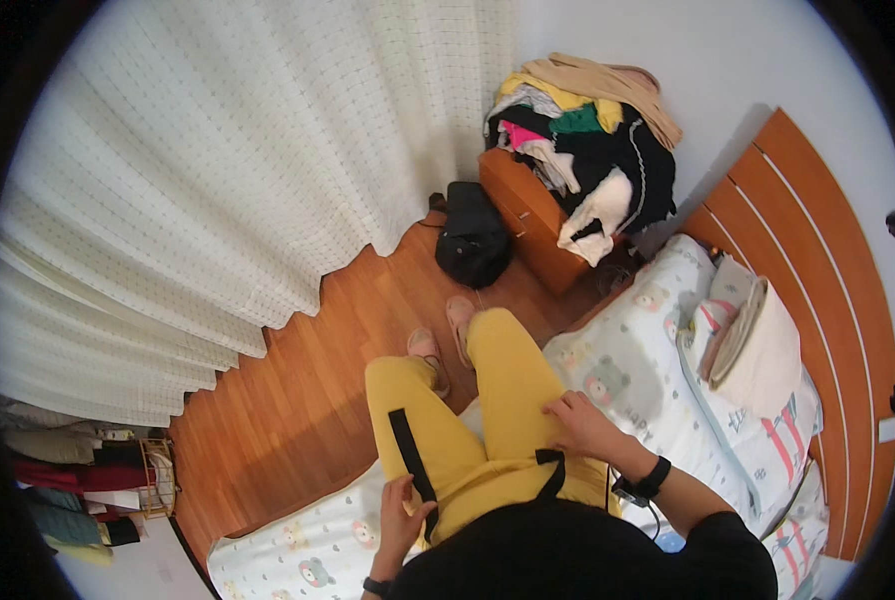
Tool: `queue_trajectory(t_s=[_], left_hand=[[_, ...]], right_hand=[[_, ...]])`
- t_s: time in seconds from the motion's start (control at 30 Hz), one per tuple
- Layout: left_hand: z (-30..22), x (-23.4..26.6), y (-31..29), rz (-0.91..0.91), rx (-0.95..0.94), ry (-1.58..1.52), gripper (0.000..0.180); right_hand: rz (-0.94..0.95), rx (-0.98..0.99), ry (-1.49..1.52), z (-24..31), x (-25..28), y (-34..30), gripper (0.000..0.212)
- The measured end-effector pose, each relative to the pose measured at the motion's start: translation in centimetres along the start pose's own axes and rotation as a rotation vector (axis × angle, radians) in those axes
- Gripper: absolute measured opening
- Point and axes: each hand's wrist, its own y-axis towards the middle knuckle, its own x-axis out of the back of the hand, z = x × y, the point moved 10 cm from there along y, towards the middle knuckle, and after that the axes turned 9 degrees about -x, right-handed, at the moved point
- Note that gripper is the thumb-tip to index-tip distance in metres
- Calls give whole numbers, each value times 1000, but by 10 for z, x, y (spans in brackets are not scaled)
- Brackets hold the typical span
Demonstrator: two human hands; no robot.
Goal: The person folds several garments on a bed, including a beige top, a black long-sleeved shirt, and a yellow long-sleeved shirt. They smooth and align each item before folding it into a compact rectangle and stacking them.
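The person sits on the bed (pixel 297 545); the left hand (pixel 404 515) pinches a black strap (pixel 410 455) at seven o'clock, and the right hand (pixel 582 425) lies flat and open on the yellow trousers (pixel 497 400), already on.

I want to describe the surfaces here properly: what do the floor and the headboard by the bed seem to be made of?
The floor looks like wood or wood-look planks, reddish-brown with a glossy finish: narrow board seams and window glare show. The headboard seems the same reddish wood, in wide grooved slats with a smooth, less shiny surface.

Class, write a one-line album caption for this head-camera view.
Seated on a bear-print bed, left hand and right hand rest on yellow trousers.
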Motion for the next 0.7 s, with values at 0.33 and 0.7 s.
queue_trajectory(t_s=[0.33, 0.7], left_hand=[[29, 2, -20, -208, -19, 37, 34], [-5, 0, -64, 8, 113, -96, 9]], right_hand=[[632, 16, 139, -13, -28, -72, 20], [638, 81, -109, -18, -41, -39, 20]])
